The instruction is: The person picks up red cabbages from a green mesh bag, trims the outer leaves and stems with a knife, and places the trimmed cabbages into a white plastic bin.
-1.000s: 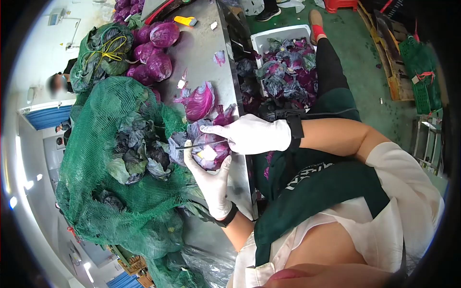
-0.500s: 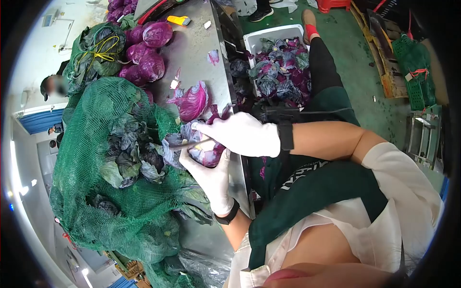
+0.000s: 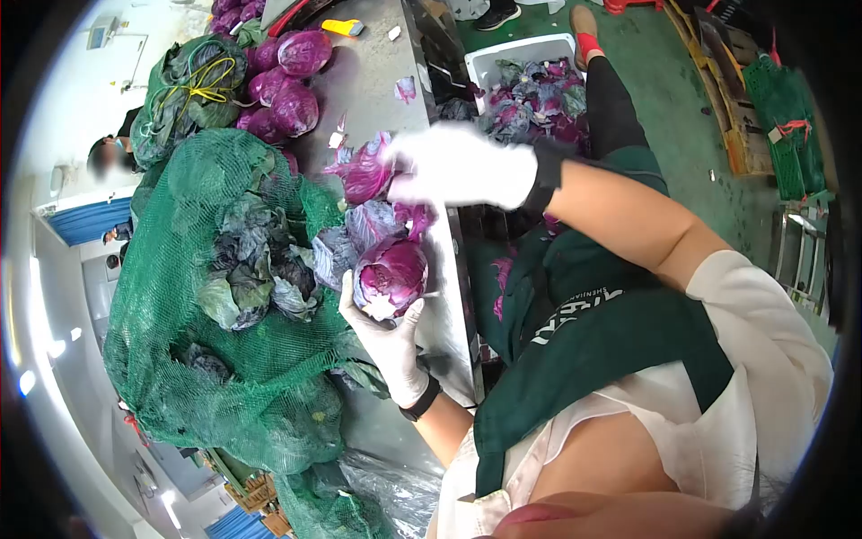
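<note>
My left hand [image 3: 384, 346], in a white glove, cups a purple cabbage [image 3: 395, 269] from below, thumb and fingers on either side of its pale cut stem. Loose bluish outer leaves [image 3: 337, 256] lie beside the cabbage. Above it in view, my right hand [image 3: 458, 166], also gloved, is smeared by motion near a bright purple leaf [image 3: 364, 175]. Its fingers and anything they hold cannot be made out, and the knife is not discernible.
A green mesh bag [image 3: 171, 296] with dark cabbages lies along the metal table [image 3: 373, 76]. Peeled purple cabbages [image 3: 292, 108] and a yellow-orange tool [image 3: 343, 28] are at the top. A white bin [image 3: 476, 67] of leaves stands on the floor. Other people are in the background.
My right hand has moved up and away from the cabbage, where it held a knife against it. The cabbage now shows its purple inner leaves and cut stem; outer leaves lie beside it.
</note>
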Demonstrator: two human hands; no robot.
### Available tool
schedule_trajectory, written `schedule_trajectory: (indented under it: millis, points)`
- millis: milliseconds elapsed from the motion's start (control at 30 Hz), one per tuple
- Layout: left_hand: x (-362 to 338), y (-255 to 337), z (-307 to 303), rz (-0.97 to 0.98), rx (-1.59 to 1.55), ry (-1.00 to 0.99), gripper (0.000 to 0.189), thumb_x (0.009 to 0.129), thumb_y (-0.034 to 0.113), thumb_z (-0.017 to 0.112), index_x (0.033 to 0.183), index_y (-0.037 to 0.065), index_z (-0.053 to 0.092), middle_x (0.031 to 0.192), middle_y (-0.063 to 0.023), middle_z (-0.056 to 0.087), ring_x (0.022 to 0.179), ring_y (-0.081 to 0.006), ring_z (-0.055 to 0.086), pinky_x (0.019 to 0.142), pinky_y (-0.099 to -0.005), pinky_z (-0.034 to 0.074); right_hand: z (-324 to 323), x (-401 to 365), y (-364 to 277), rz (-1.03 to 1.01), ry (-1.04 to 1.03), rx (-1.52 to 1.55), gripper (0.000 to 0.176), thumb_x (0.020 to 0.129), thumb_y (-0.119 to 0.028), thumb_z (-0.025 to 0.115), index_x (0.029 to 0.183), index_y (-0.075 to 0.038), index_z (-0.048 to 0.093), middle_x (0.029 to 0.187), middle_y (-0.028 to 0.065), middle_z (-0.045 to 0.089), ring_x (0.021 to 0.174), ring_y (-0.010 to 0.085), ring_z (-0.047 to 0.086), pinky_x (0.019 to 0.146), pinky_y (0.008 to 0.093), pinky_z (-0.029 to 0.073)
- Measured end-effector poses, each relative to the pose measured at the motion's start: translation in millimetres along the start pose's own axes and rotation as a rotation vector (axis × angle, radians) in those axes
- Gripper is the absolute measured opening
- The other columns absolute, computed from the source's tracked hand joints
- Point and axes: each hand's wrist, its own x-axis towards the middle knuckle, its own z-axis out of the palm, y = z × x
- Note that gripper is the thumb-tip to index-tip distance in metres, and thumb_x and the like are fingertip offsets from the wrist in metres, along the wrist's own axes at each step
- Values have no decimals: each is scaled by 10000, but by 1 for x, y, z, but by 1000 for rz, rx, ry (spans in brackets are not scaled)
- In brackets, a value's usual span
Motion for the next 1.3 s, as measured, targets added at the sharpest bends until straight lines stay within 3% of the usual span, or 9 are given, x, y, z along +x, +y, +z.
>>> schedule_trajectory:
  millis: [100, 233, 333, 567, 700, 833, 1000, 1233, 1300]
  points:
    - [2, 4, 3, 51, 95, -73, 1045, 628, 90, 925, 1491, 63, 339, 1433, -130, 426, 1264, -261, 478, 1119, -397, 384, 28, -6, -38, 39, -357, 170, 561, 861, -505, 684, 1174, -43, 629, 986, 215, 691, 891, 349, 684, 778, 398, 547]
    - [1, 25, 22, 4, -35, -21, 962, 671, 122, 904, 1468, 52, 371, 1434, -129, 433, 1279, -255, 465, 1108, -398, 379, 63, 2, -15, 39, -379, 392, 467, 884, -447, 677, 1050, -11, 648, 876, 205, 678, 795, 335, 675, 719, 404, 536]
    - [6, 18, 32, 15, 52, 63, 843, 710, 110, 879, 1415, 35, 421, 1419, -133, 443, 1273, -250, 469, 1097, -392, 376, 47, -7, -20, -170, -248, 240, 345, 941, -326, 612, 863, 10, 602, 697, 165, 618, 651, 326, 627, 620, 421, 503]
    - [6, 4, 23, 81, 82, 103, 801, 736, 140, 861, 1406, 41, 433, 1412, -132, 453, 1301, -263, 441, 1124, -414, 342, 87, -3, 55, -236, 43, -102, 202, 926, -241, 577, 869, -55, 631, 683, 156, 610, 631, 356, 633, 593, 421, 507]
    - [-5, 7, 15, -69, 8, 141, 863, 737, 265, 862, 1443, 62, 408, 1462, -159, 406, 1356, -300, 401, 1140, -454, 317, 31, -3, 47, 63, 89, -182, 163, 901, -245, 599, 935, -99, 662, 738, 154, 668, 719, 350, 677, 649, 449, 529]
    - [0, 7, 18, 42, 108, 96, 900, 729, 219, 870, 1466, 63, 378, 1481, -164, 377, 1354, -296, 398, 1139, -446, 325, 28, -9, 4, -192, 38, 66, 238, 894, -246, 612, 1092, -117, 640, 794, 128, 681, 682, 326, 672, 666, 430, 549]
    - [13, 11, 33, -24, -88, 43, 985, 668, 111, 879, 1484, 34, 333, 1474, -151, 381, 1392, -293, 346, 1186, -447, 223, 22, -29, -28, -301, -283, -140, 731, 843, -152, 605, 1527, -138, 348, 724, 52, 577, 640, 227, 629, 532, 352, 514]
    - [30, 6, 49, 60, 102, -25, 963, 707, 109, 848, 1495, 20, 302, 1500, -152, 369, 1344, -267, 406, 1147, -423, 315, 16, -27, -30, -171, -352, -228, 564, 937, -140, 468, 1497, -151, 404, 790, 79, 586, 542, 224, 599, 464, 349, 499]
    - [36, 14, 55, 63, 35, -31, 951, 704, 102, 838, 1487, 15, 306, 1463, -157, 396, 1326, -275, 418, 1139, -414, 316, 9, -27, -28, -320, -201, -423, 553, 947, -158, 467, 1496, -150, 398, 824, 88, 587, 580, 234, 619, 480, 365, 514]
